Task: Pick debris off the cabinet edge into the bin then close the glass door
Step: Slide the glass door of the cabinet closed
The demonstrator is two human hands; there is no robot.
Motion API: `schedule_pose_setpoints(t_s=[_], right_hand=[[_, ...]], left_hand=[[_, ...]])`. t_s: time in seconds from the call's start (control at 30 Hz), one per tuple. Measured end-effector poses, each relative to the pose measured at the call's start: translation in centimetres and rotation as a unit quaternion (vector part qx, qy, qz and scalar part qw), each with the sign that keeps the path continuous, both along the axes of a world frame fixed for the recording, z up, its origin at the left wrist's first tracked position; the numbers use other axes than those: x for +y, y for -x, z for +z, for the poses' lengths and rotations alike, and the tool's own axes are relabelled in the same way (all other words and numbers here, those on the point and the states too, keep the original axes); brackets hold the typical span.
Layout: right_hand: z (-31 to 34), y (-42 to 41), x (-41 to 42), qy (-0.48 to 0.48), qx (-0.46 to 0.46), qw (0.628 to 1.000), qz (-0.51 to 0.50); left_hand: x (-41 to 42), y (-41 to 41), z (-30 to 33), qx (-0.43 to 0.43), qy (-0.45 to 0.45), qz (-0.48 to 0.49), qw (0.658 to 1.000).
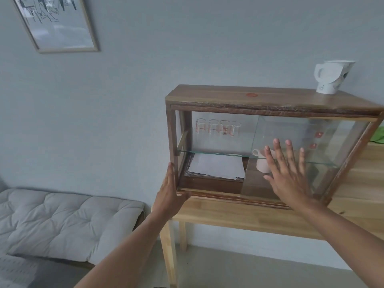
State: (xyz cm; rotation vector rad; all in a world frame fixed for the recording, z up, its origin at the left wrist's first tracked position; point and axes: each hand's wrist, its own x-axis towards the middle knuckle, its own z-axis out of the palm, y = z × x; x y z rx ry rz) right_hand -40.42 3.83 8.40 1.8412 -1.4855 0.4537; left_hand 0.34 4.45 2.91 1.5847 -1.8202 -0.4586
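Observation:
A dark wooden cabinet [270, 98] with sliding glass doors stands on a light wooden table [239, 217]. My right hand [288, 173] lies flat, fingers spread, against the right glass door [324, 146], whose left edge sits near the cabinet's middle. The left half of the front looks uncovered. My left hand [169, 194] rests flat against the cabinet's lower left corner post, holding nothing. Inside are several small glasses [218, 127] on the glass shelf, a stack of papers [216, 166] and a pale pink mug [261, 163] below. No bin and no debris show in view.
A white paper cup [332, 76] stands on the cabinet top at the right, near a small red spot [251, 95]. A grey tufted cushion bench [62, 221] lies low at the left. A framed picture [56, 21] hangs on the wall. Something green [378, 135] peeks in at the right edge.

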Motion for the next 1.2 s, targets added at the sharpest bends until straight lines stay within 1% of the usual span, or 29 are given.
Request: schedule_pose_setpoints(t_s=[0.3,0.67,0.83,1.2], right_hand=[[-0.2,-0.7,-1.0,0.007,0.036,0.999,0.012],[0.6,-9.5,-2.9,0.007,0.044,0.997,0.055],[0.2,-12.9,-4.0,0.007,0.037,0.998,0.058],[-0.1,-13.6,-4.9,0.021,0.045,0.997,0.050]], left_hand=[[-0.2,-0.5,-0.5,0.001,0.013,-0.013,1.000],[-0.3,-0.7,-0.5,0.009,0.007,-0.022,1.000],[-0.3,-0.8,-0.6,0.008,0.013,-0.018,1.000],[-0.7,-0.7,-1.3,0.019,0.008,-0.001,1.000]])
